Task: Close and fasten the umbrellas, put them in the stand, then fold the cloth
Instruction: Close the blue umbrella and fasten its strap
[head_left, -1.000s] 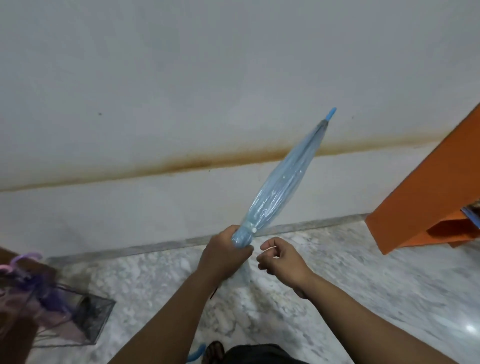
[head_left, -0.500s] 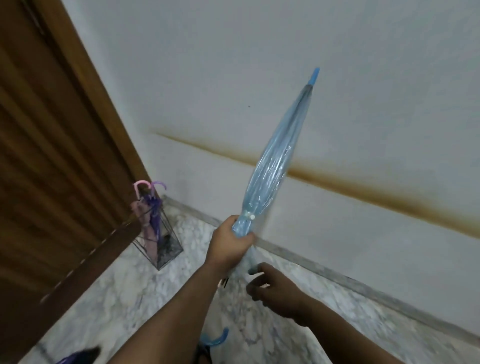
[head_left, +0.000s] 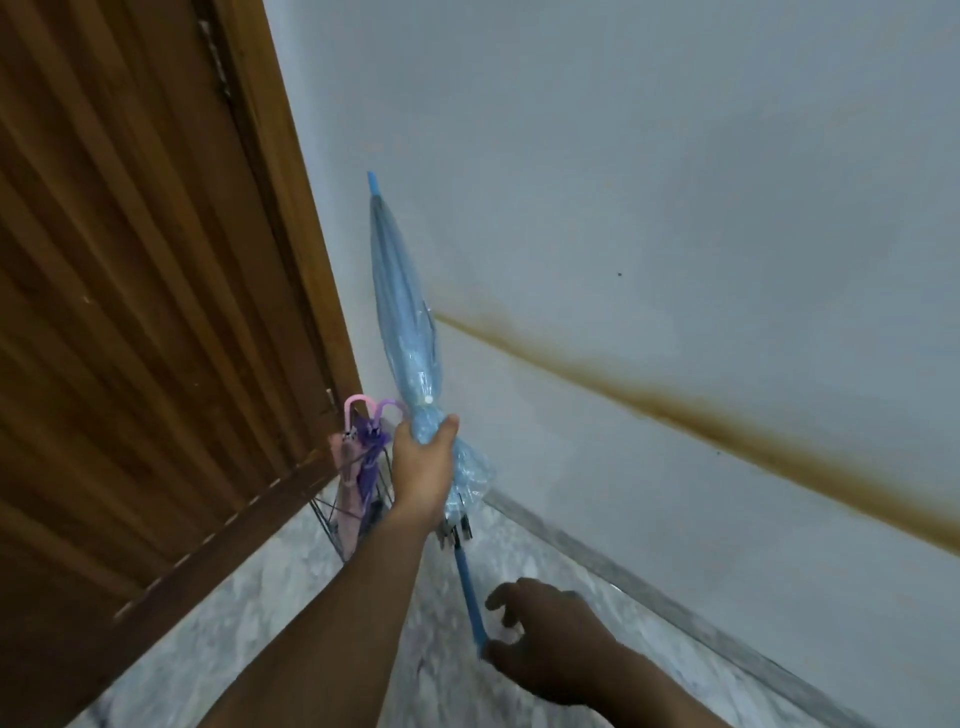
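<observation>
Your left hand (head_left: 423, 467) has its fingers wrapped round the furled translucent blue plastic umbrella (head_left: 402, 317), tip up. Your right hand (head_left: 545, 642) is loosely open, fingers spread, holding nothing, thumb touching the blue shaft. The black wire stand (head_left: 332, 519), holding the pink and purple umbrellas (head_left: 358, 467), sits just left of the left fingers.

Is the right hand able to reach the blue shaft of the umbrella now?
Probably yes: the right hand hovers open right beside the blue shaft, nothing between them.
</observation>
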